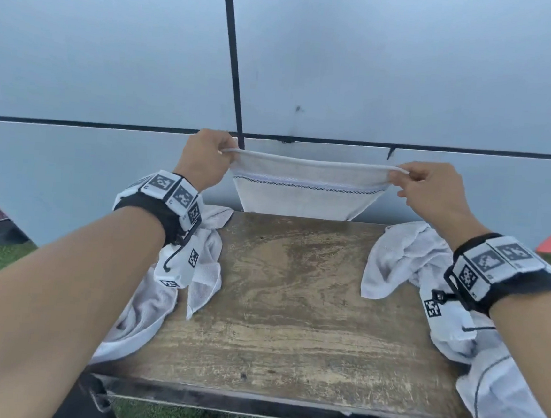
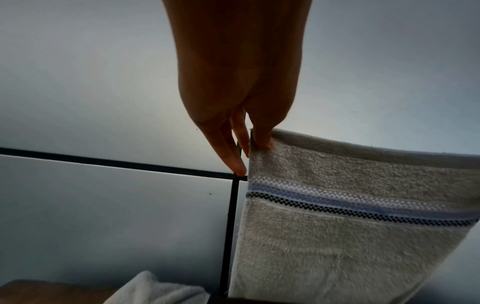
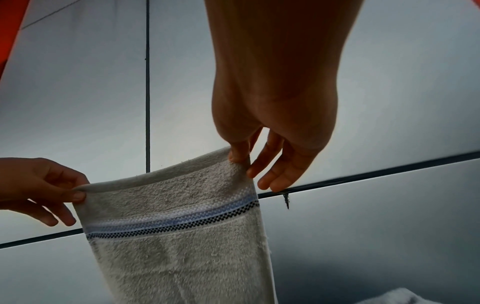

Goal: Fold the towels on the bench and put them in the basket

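Hanging stretched above the far edge of the wooden bench [image 1: 292,310], lower part dropping behind it: striped white towel [image 1: 305,191], left hand [image 1: 205,159] and right hand [image 1: 432,192] each pinching one top corner, other fingers loose. Possibly risking a slipped corner, such light pinches letting the towel fall behind the bench. Possibly risking a snag too, crumpled towels [image 1: 192,268] lying at both bench ends beside the landing spot.

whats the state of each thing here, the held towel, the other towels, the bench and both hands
striped towel: held up unfolded, hanging past the bench's far edge
left hand: pinches the towel's top left corner
right hand: pinches the top right corner
left towel pile: crumpled, unfolded, draped over the bench's left edge
right towel pile: crumpled, unfolded, draped over the right edge
bench: bare worn wood in the middle
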The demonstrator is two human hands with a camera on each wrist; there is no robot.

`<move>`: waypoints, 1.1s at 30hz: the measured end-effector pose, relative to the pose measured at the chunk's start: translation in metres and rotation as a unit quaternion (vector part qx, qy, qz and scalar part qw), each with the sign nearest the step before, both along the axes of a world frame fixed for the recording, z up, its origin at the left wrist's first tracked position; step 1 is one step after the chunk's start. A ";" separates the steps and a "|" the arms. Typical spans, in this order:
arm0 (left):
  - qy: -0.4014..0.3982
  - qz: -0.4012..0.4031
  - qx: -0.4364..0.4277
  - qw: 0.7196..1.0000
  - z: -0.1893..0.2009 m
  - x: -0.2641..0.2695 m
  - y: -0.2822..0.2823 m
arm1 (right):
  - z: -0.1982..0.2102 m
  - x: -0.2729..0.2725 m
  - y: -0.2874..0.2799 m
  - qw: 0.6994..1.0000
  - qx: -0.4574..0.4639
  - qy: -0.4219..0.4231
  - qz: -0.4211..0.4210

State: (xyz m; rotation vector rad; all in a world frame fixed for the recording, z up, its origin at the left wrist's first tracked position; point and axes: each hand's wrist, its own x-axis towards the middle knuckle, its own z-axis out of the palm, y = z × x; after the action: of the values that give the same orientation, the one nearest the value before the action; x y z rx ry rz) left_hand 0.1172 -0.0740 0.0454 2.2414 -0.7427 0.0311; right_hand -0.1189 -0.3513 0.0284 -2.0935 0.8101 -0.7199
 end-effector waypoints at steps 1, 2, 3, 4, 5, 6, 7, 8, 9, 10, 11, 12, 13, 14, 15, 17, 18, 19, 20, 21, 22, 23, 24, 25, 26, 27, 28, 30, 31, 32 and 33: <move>0.002 -0.008 0.000 1.000 -0.003 -0.006 0.007 | -0.001 -0.007 0.004 1.000 -0.006 -0.001 -0.003; 0.009 -0.012 -0.002 1.000 -0.006 -0.012 0.013 | -0.002 -0.014 0.009 1.000 -0.012 -0.002 0.000; 0.015 -0.014 -0.009 1.000 -0.009 -0.018 0.020 | -0.003 -0.022 0.014 1.000 -0.017 -0.002 0.009; 0.023 -0.012 -0.020 0.999 -0.012 -0.023 0.026 | -0.004 -0.029 0.020 1.000 -0.020 -0.001 0.019; 0.032 -0.008 -0.033 0.999 -0.016 -0.029 0.032 | -0.006 -0.036 0.025 0.999 -0.022 0.001 0.031; 0.042 0.000 -0.048 0.998 -0.018 -0.034 0.037 | -0.006 -0.042 0.030 0.999 -0.020 0.006 0.040; 0.054 0.008 -0.064 0.996 -0.020 -0.039 0.042 | -0.007 -0.047 0.034 0.999 -0.014 0.012 0.046; 0.068 0.013 -0.081 0.994 -0.020 -0.044 0.046 | -0.006 -0.050 0.038 0.999 -0.004 0.014 0.047; 0.080 0.016 -0.095 0.992 -0.019 -0.048 0.049 | -0.005 -0.052 0.040 0.999 0.007 0.014 0.044; 0.090 0.016 -0.103 0.990 -0.018 -0.052 0.050 | -0.004 -0.053 0.043 0.999 0.015 0.013 0.035; 0.093 0.015 -0.105 0.990 -0.016 -0.054 0.051 | -0.001 -0.052 0.044 0.999 0.021 0.012 0.025; 0.092 0.018 -0.103 0.990 -0.014 -0.056 0.050 | 0.001 -0.050 0.045 1.000 0.025 0.010 0.015; 0.089 0.022 -0.096 0.991 -0.013 -0.057 0.049 | 0.003 -0.048 0.045 0.999 0.033 0.008 0.004; 0.087 0.028 -0.084 0.992 -0.011 -0.056 0.048 | 0.004 -0.046 0.045 0.999 0.046 0.005 -0.003; 0.086 0.033 -0.073 0.993 -0.011 -0.055 0.046 | 0.005 -0.042 0.044 0.998 0.063 0.001 -0.005; 0.099 0.048 -0.067 0.992 -0.009 -0.051 0.040 | 0.005 -0.031 0.040 0.995 0.099 0.001 0.000; 0.116 0.058 -0.074 0.989 -0.007 -0.049 0.035 | 0.005 -0.025 0.036 0.993 0.114 0.004 0.005; 0.139 0.067 -0.086 0.984 -0.004 -0.046 0.029 | 0.006 -0.018 0.032 0.992 0.128 0.010 0.010; 0.165 0.070 -0.096 0.979 -0.001 -0.044 0.022 | 0.007 -0.011 0.028 0.990 0.141 0.016 0.015; 0.189 0.068 -0.110 0.973 0.002 -0.041 0.014 | 0.008 -0.004 0.023 0.987 0.155 0.021 0.020; 0.210 0.064 -0.125 0.968 0.005 -0.037 0.007 | 0.009 0.004 0.016 0.986 0.165 0.022 0.023; 0.224 0.054 -0.140 0.963 0.008 -0.032 -0.001 | 0.011 0.013 0.010 0.985 0.171 0.018 0.026; 0.231 0.046 -0.151 0.960 0.011 -0.031 -0.006 | 0.013 0.017 0.007 0.985 0.173 0.009 0.027; 0.232 0.045 -0.161 0.958 0.013 -0.024 -0.014 | 0.014 0.026 0.001 0.984 0.177 -0.006 0.026; 0.228 0.044 -0.173 0.957 0.013 -0.017 -0.021 | 0.016 0.033 -0.005 0.983 0.180 -0.026 0.022; 0.220 0.043 -0.186 0.957 0.014 -0.012 -0.028 | 0.019 0.040 -0.010 0.982 0.180 -0.047 0.023; 0.208 0.040 -0.198 0.957 0.013 -0.006 -0.033 | 0.020 0.045 -0.014 0.983 0.172 -0.065 0.028; 0.181 0.031 -0.222 0.958 0.010 0.007 -0.043 | 0.021 0.055 -0.023 0.984 0.148 -0.092 0.039; 0.176 0.024 -0.232 0.956 0.007 0.012 -0.046 | 0.021 0.059 -0.027 0.984 0.140 -0.100 0.043; 0.174 0.020 -0.236 0.956 0.003 0.016 -0.047 | 0.019 0.062 -0.030 0.984 0.138 -0.103 0.046; 0.172 0.017 -0.235 0.956 -0.001 0.020 -0.048 | 0.017 0.065 -0.033 0.984 0.139 -0.101 0.049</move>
State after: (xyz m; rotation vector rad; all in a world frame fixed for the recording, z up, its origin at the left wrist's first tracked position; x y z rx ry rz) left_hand 0.1372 -0.1223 0.0441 1.7412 -0.4479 -0.1472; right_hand -0.0539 -0.3846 0.0449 -1.7663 0.6504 -0.7082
